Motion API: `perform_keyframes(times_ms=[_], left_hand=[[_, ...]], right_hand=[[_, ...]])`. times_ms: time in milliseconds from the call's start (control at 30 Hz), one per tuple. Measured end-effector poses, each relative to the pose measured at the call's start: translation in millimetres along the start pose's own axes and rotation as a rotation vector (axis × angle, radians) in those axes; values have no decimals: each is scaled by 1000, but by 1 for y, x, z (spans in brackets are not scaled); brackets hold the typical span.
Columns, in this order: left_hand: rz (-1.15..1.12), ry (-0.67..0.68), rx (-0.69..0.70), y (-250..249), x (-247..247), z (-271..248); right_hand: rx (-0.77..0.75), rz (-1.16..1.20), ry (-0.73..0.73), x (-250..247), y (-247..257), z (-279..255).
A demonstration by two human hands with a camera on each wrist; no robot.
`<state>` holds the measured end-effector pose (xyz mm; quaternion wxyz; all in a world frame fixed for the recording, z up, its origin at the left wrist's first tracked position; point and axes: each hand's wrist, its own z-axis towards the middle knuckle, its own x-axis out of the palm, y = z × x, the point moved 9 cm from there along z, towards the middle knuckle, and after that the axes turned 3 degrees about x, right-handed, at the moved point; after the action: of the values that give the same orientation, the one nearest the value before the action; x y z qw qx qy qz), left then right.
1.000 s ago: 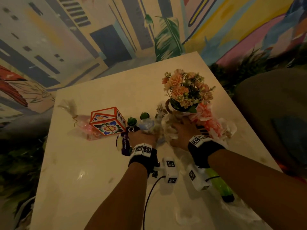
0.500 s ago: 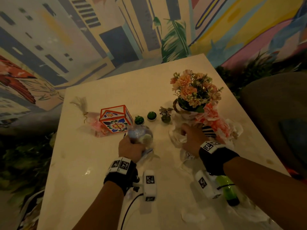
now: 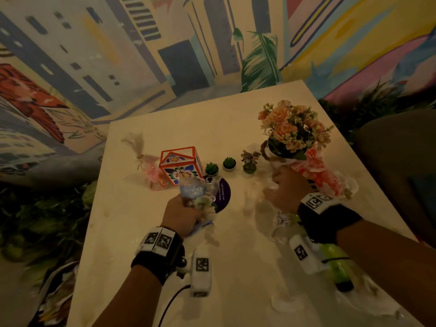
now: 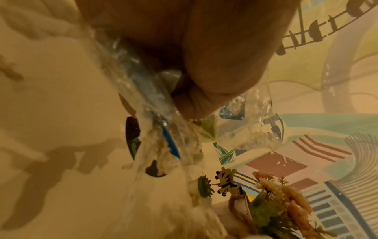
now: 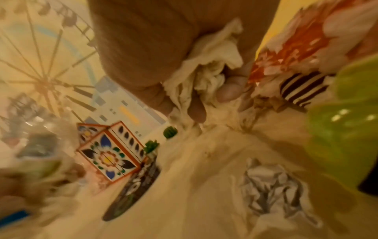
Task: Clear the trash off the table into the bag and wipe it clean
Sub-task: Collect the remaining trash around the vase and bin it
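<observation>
On the pale table (image 3: 146, 237) we find the trash split between both hands. Our left hand (image 3: 181, 218) is curled round a crumpled clear plastic wrapper (image 3: 192, 190) with a bit of tissue, lifted just above a dark round card (image 3: 224, 193). Our right hand (image 3: 286, 188) is closed on a wad of white tissue (image 5: 208, 64), right beside the flower pot (image 3: 286, 153) and the orange floral napkins (image 3: 318, 175). More trash lies near that wrist: a crumpled paper ball (image 5: 272, 182) and a green bottle (image 3: 337, 267). Behind the left hand stands a patterned box (image 3: 180, 165), with three tiny potted plants (image 3: 228, 163) in a row between box and flowers.
</observation>
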<state>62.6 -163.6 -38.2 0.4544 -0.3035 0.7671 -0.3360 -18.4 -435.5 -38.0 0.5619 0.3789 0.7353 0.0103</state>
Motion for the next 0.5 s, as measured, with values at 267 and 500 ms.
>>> perform_keyframes(times_ms=[267, 500], left_hand=[[-7, -52, 70, -3, -13, -17], [-26, -75, 38, 2, -24, -24]], right_hand=[[-36, -235, -67, 22, 14, 23], [72, -276, 67, 28, 13, 48]])
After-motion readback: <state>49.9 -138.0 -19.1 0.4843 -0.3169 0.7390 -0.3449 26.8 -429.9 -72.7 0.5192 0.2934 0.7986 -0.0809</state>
